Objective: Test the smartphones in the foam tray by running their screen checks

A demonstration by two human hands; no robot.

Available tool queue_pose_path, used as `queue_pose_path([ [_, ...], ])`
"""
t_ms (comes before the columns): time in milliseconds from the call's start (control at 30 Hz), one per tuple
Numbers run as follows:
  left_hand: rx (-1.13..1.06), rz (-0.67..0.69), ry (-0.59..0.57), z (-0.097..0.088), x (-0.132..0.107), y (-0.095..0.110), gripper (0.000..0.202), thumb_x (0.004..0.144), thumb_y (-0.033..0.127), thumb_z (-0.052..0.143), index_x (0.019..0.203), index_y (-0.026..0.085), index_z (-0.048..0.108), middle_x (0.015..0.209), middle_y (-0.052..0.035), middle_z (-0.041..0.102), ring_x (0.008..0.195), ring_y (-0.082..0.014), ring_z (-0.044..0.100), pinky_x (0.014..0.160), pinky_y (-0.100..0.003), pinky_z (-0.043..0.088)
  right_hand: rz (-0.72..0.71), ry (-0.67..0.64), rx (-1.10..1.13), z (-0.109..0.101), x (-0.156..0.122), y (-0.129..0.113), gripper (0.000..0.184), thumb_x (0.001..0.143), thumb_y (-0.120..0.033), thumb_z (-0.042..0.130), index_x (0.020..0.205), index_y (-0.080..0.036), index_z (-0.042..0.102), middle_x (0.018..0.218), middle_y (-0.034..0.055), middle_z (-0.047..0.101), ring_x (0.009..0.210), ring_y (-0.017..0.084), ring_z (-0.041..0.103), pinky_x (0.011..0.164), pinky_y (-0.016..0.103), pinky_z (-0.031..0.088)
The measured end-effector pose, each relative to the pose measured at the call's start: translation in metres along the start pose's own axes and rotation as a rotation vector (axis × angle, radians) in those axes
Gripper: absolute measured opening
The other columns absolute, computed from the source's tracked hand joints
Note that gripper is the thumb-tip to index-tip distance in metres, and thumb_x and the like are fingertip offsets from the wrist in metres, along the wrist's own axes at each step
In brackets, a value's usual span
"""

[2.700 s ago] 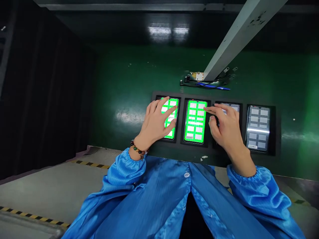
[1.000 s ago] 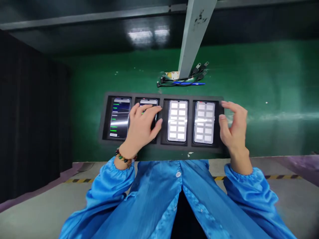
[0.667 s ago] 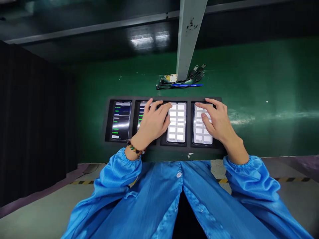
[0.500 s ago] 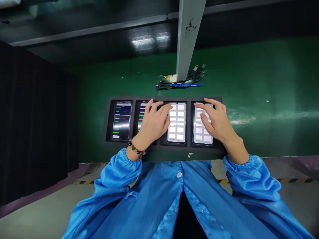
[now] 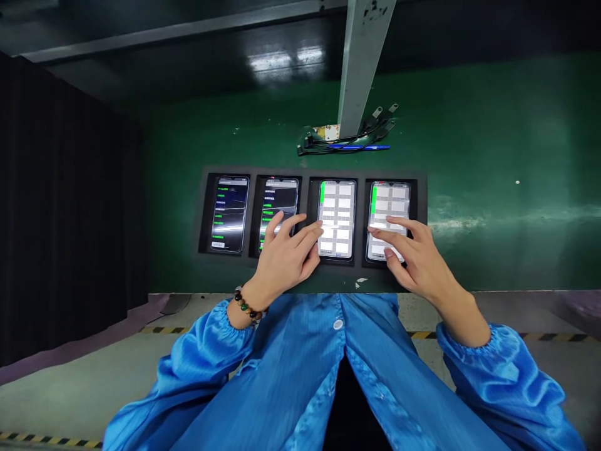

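Note:
Several smartphones lie face up in a row in a black tray (image 5: 305,188) with separate slots. My left hand (image 5: 288,254) is open, a fingertip at the left edge of the third phone (image 5: 344,216), whose white grid screen has a green strip down its upper left. Part of the second phone (image 5: 282,194), with a dark screen of green and white text, is behind that hand. Over the fourth phone (image 5: 392,197) my right hand (image 5: 413,254) is open, a fingertip at the screen's left edge below a similar green strip. The first phone (image 5: 230,213) shows a dark text list.
Black cables (image 5: 352,141) and a blue pen (image 5: 366,148) lie behind the tray, at the foot of a grey post (image 5: 361,69). The green table (image 5: 488,156) ends just in front of the tray. A black curtain (image 5: 70,207) hangs at the left.
Both hands have slid down the third and fourth phones toward me, from the screen tops to lower down. Green strips now mark the upper left edges of both white screens.

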State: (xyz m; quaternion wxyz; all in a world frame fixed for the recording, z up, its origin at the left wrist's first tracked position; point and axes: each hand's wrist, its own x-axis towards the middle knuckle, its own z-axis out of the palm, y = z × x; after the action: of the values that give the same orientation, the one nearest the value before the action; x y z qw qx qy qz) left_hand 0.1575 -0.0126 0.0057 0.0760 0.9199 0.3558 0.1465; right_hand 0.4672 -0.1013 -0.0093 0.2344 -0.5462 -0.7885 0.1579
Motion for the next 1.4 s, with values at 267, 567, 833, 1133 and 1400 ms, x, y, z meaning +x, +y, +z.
queue_pose_path([
  [267, -0.054, 0.135, 0.148, 0.006, -0.022, -0.001, 0.028, 0.09, 0.022, 0.073, 0.118, 0.026, 0.073, 0.125, 0.0056, 0.084, 0.121, -0.0291, 0.076, 0.119, -0.053, 0.037, -0.104, -0.006, 0.035, -0.002, -0.02, -0.012, 0.051, 0.097, -0.005, 0.058, 0.145, -0.022, 0.062, 0.138, 0.0072, 0.078, 0.141, 0.036, 0.06, 0.112, 0.057, 0.05],
  [567, -0.099, 0.254, 0.179, 0.005, -0.028, -0.008, 0.021, 0.087, 0.024, 0.072, 0.107, 0.029, 0.077, 0.115, 0.0068, 0.086, 0.105, -0.0266, 0.081, 0.106, -0.051, 0.049, -0.14, -0.021, 0.09, 0.0, -0.03, -0.016, 0.055, 0.094, -0.002, 0.059, 0.145, -0.023, 0.064, 0.141, 0.0039, 0.078, 0.143, 0.034, 0.061, 0.11, 0.056, 0.053],
  [833, -0.151, 0.288, 0.052, -0.001, -0.02, -0.002, 0.027, 0.089, 0.023, 0.07, 0.113, 0.029, 0.079, 0.12, 0.0041, 0.085, 0.112, -0.0287, 0.079, 0.113, -0.055, 0.051, -0.029, 0.026, 0.066, -0.01, -0.05, -0.009, 0.056, 0.097, -0.004, 0.059, 0.147, -0.029, 0.064, 0.132, 0.003, 0.081, 0.137, 0.035, 0.065, 0.107, 0.057, 0.053],
  [1133, -0.211, 0.374, -0.011, 0.008, 0.001, 0.014, 0.03, 0.092, 0.025, 0.068, 0.12, 0.025, 0.078, 0.128, 0.0014, 0.083, 0.117, -0.0288, 0.076, 0.116, -0.054, 0.052, 0.045, 0.081, 0.019, -0.022, -0.074, 0.0, 0.056, 0.098, -0.005, 0.059, 0.148, -0.029, 0.065, 0.122, 0.0032, 0.084, 0.139, 0.037, 0.065, 0.105, 0.057, 0.052],
  [1400, -0.271, 0.383, -0.077, 0.01, 0.013, 0.018, 0.031, 0.094, 0.025, 0.065, 0.123, 0.025, 0.077, 0.128, 0.0002, 0.083, 0.121, -0.0295, 0.074, 0.118, -0.055, 0.049, 0.079, 0.094, 0.011, -0.023, -0.075, 0.001, 0.054, 0.098, -0.006, 0.06, 0.147, -0.029, 0.066, 0.122, 0.0033, 0.083, 0.138, 0.036, 0.066, 0.105, 0.055, 0.053],
])
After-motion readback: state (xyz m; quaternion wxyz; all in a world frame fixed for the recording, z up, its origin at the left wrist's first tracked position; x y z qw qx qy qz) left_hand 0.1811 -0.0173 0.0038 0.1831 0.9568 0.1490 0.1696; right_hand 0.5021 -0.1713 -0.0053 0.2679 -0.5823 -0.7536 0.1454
